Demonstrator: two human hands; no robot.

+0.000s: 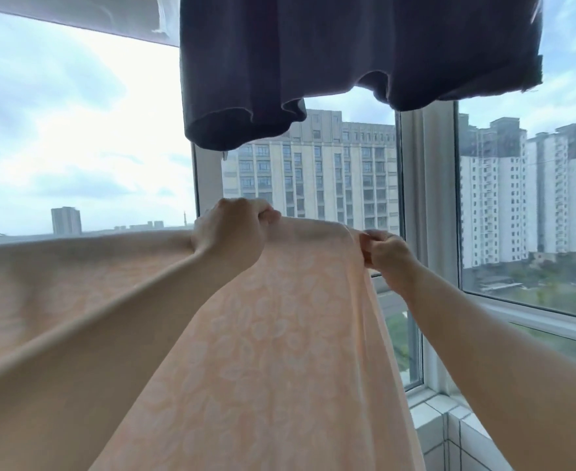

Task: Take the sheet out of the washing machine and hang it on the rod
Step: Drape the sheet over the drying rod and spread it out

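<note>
- Sheet (280, 334), peach with a pale floral print, is held up in front of a high-rise window (86, 130), its top edge stretched between a person's two raised hands.
- Left hand (229, 232) is curled into a fist around the sheet's upper edge, just left of the window's central post; fabric trails away from it towards the left of the window and down.
- Right hand (388, 253) pinches the same edge with bent fingers, just right of that post, close beside the left hand.
- Between the two hands the cloth forms a short taut span, then falls in a broad panel below the window sill line.
- Dark grey garment (348, 52) hangs above the window's middle, well above both hands and apart from the sheet.
- Pale cloth (75, 15) crosses the window's upper left corner.
- Apartment blocks (314, 171) and cloudy sky show through the glass; white tiles (450, 436) line the ledge under the window's right pane.
</note>
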